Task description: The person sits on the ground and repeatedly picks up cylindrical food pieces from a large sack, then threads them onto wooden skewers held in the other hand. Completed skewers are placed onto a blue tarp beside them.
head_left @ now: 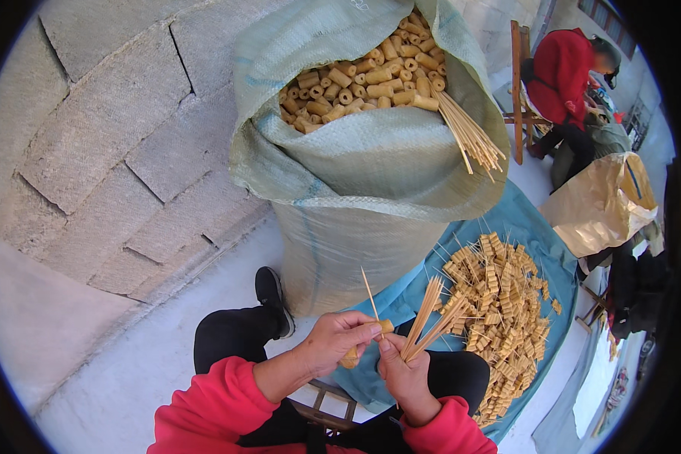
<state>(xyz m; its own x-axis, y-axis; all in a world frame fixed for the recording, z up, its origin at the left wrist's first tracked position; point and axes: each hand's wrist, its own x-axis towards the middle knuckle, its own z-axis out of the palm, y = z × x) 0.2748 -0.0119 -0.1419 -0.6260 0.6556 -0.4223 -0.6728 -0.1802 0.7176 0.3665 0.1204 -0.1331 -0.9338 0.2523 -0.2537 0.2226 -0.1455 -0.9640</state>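
Note:
My left hand is closed around short tan hollow rolls; the end of one roll shows past the thumb, and another roll sticks out below the fingers. A single thin wooden skewer rises by the thumb and crosses the upper roll; whether it pierces the roll is hard to see. Close beside it, my right hand grips a fanned bundle of wooden skewers, its fingertips near the single skewer's lower part.
Ahead stands a big woven sack full of loose rolls, with more skewers at its rim. On a blue cloth to the right lies a heap of skewered rolls. Left is a block wall. A person in red sits beyond a tan bag.

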